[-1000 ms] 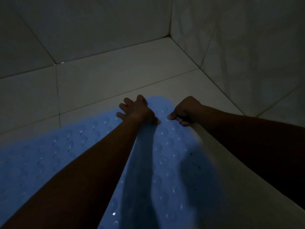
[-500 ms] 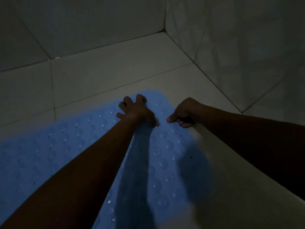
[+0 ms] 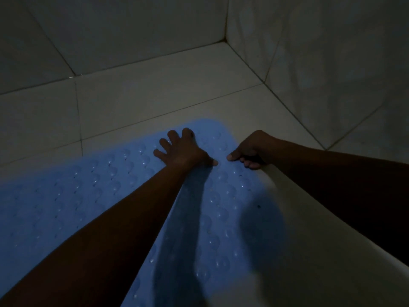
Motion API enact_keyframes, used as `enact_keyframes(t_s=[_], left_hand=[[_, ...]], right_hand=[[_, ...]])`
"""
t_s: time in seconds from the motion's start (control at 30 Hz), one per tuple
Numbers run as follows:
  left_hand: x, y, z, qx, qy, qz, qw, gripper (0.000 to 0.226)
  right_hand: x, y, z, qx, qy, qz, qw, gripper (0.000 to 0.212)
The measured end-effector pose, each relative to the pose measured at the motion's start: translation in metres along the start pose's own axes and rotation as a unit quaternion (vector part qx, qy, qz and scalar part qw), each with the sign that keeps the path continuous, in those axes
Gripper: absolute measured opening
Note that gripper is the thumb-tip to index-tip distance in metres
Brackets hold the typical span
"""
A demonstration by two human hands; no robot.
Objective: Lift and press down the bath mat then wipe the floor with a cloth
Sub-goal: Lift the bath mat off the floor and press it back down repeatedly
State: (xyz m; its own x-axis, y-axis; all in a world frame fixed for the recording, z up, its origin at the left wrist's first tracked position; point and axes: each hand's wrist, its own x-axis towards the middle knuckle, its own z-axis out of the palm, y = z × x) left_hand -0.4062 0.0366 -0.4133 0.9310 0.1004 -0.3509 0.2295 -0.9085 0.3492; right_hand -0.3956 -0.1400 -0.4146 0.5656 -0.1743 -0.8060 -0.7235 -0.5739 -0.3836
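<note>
Pressing the bath mat down, left hand spread near its far end, right hand pinching its edge; we'd best lean through the palm.

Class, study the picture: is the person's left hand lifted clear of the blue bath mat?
No, the left hand lies flat on the blue bath mat with its fingers spread.

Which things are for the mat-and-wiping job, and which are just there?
For the job: blue bath mat, left hand pressing flat on it, right hand gripping its edge, tiled floor. No cloth in view.
Just there: wall tiles, small dark speck on the floor.
</note>
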Motion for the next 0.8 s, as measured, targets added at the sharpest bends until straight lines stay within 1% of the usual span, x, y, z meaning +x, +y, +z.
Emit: enact_keyframes(t_s=[0.07,0.13,0.17,0.23,0.37,0.5,0.57,0.7,0.8], left_hand=[[-0.010,-0.013,0.007,-0.011,-0.011,0.016,1.000,0.120],[-0.017,-0.018,0.012,-0.011,-0.038,0.021,0.999,0.131],[-0.019,-0.018,0.013,-0.014,-0.042,0.020,0.999,0.133],[-0.023,-0.015,0.013,-0.026,-0.033,0.014,0.999,0.133],[-0.025,-0.004,0.009,-0.034,-0.036,-0.006,0.999,0.131],[-0.023,0.004,0.010,-0.030,-0.044,-0.021,0.998,0.131],[-0.020,0.009,0.012,-0.021,-0.061,-0.030,0.997,0.133],[-0.014,0.016,0.010,0.001,-0.096,-0.038,0.995,0.138],[-0.018,0.013,0.009,0.005,-0.092,-0.032,0.995,0.136]], right_hand=[[-0.004,0.009,0.003,0.012,0.018,-0.022,1.000,0.040],[-0.010,0.018,0.002,0.008,0.012,-0.025,1.000,0.035],[-0.014,0.021,0.001,0.005,0.007,-0.024,1.000,0.032],[-0.017,0.026,0.002,0.008,0.018,-0.034,0.999,0.028],[-0.014,0.026,0.004,0.011,0.035,-0.051,0.998,0.027],[-0.001,0.017,-0.002,-0.045,-0.005,-0.009,0.999,0.029],[0.003,0.013,-0.003,-0.060,-0.019,0.006,0.998,0.032],[0.006,0.009,-0.005,-0.057,0.009,-0.019,0.998,0.034],[-0.002,0.015,-0.003,-0.043,0.022,-0.028,0.998,0.038]])
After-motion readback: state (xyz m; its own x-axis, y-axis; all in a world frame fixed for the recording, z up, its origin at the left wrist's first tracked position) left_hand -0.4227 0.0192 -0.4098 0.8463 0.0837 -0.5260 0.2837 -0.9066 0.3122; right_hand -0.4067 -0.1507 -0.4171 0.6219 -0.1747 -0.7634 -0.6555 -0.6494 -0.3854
